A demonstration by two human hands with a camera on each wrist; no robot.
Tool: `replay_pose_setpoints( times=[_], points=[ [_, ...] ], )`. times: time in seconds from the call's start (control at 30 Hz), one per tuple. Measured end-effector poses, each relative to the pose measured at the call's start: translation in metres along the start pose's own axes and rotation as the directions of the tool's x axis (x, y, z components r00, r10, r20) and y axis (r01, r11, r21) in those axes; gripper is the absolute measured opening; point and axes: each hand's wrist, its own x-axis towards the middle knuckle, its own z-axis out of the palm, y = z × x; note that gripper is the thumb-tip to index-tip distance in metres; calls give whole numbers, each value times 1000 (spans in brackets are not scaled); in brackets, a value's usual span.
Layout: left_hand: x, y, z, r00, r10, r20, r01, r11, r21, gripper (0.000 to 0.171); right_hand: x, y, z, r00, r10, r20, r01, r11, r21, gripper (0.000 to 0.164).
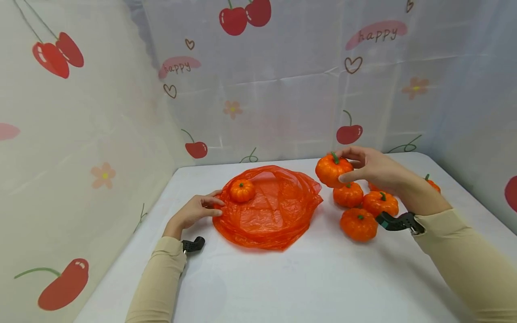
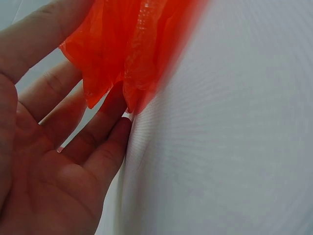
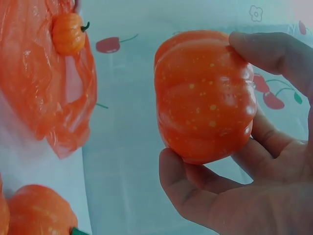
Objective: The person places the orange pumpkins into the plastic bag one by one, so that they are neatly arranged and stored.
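Note:
An orange plastic bag (image 1: pixel 268 213) lies spread on the white table (image 1: pixel 307 278), with one small orange pumpkin (image 1: pixel 242 190) on its left part. My left hand (image 1: pixel 217 202) rests at the bag's left edge; its straight fingers (image 2: pixel 105 132) touch the bag's rim (image 2: pixel 122 54). Above the table, just right of the bag, my right hand (image 1: pixel 342 166) grips a larger pumpkin (image 1: pixel 329 172) between thumb and fingers (image 3: pixel 264 49). The right wrist view shows that pumpkin (image 3: pixel 200 88) from below, and the bag (image 3: pixel 39 83) beyond it.
Several more pumpkins sit at the right: one behind (image 1: pixel 348 195), one middle (image 1: pixel 379 202), one in front (image 1: pixel 358 224), one partly hidden by my forearm (image 1: pixel 433 183). Cherry-print curtains (image 1: pixel 282 89) close off the back and both sides.

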Motion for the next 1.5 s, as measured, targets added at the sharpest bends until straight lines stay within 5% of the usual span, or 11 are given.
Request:
replay_pose_setpoints(
  times=[0.43, 0.8, 1.5],
  points=[
    [-1, 2, 0, 1000, -9, -8, 9, 1000, 15, 37, 55, -19, 31, 997, -78, 11, 76, 989, 126, 48],
    [-2, 3, 1, 1000, -8, -2, 8, 1000, 9, 36, 114, -20, 75, 993, -109, 48, 103, 988, 119, 52],
    [-2, 4, 1, 1000, -6, -13, 6, 1000, 10, 36, 179, -5, 133, 995, -98, 35, 91, 981, 173, 49]
  ],
)
